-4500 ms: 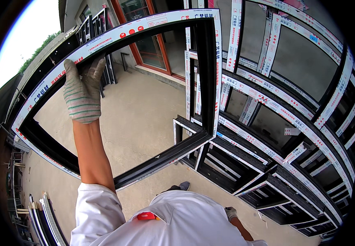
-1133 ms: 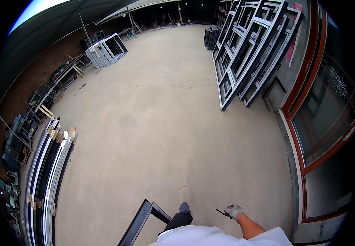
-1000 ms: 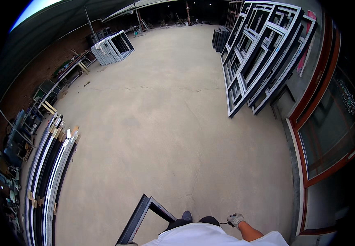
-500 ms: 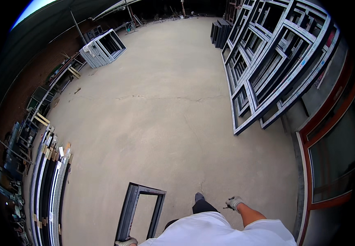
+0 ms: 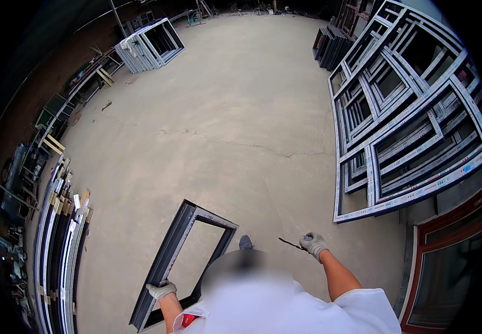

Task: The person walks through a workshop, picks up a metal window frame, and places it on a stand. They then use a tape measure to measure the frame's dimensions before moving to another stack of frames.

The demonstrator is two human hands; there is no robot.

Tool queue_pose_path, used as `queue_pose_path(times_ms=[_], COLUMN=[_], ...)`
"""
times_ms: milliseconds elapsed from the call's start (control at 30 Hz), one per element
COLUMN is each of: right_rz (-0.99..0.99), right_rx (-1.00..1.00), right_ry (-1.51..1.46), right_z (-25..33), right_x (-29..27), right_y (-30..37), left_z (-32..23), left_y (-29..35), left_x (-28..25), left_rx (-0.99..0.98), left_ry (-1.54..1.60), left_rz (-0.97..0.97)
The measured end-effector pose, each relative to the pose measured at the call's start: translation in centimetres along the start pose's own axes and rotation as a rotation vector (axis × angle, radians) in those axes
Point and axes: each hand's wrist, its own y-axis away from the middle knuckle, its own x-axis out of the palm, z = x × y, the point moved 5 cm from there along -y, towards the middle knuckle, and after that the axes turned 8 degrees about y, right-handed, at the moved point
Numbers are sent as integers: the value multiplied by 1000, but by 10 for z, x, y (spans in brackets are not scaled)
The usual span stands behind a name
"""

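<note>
A dark rectangular window frame (image 5: 166, 255) with pale strips along its profiles hangs tilted at my left side. My left hand (image 5: 162, 290), in a light knitted glove, is closed round its long side bar. Out to the right, my right hand (image 5: 312, 244), gloved the same way, is closed on a thin dark tool (image 5: 290, 242). The tool's narrow end points left; its kind is too small to make out. One dark shoe (image 5: 245, 242) shows on the floor between my hands.
Large window frames (image 5: 371, 167) lean in a stack along the right wall, beside a red-brown framed door (image 5: 416, 267). Bundled long profiles (image 5: 57, 250) lie at the left. Farther off stand a pale frame stack (image 5: 141, 53) and dark frames (image 5: 330, 47). Concrete floor (image 5: 213, 111) stretches ahead.
The window frame and my left hand have come higher into view, and the frame tilts more. My right arm reaches farther out, with the tool showing more plainly. The view has turned left.
</note>
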Motion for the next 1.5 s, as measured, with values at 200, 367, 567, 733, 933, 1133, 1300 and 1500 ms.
queue_pose_path(times_ms=[200, 367, 567, 733, 933, 1133, 1300, 1500], right_rz=[53, 79, 153, 185, 113, 78, 158, 143], right_rx=[633, 806, 668, 434, -4, -247, 196, 700], right_ry=[-243, -322, -271, -145, -159, -105, 36, -131], right_z=[-68, -22, 77, 272, 576, 730, 723, 663], right_x=[2, -7, -30, -92, -155, -135, -136, -162], right_y=[-37, -73, -292, -525, -749, -898, -940, -960], left_z=[157, 238, 340, 426, 525, 626, 723, 809], left_y=[-15, -6, -30, -1, -9, -67, -104, -135], left_x=[157, 279, 415, 556, 714, 859, 978, 1140], left_rx=[-133, -119, -38, 56, 40, -4, -82, -18], left_ry=[24, -40, -41, -38, -15, 2, -14, -36], left_rz=[-80, -7, 6, -1, 139, 117, 25, 9])
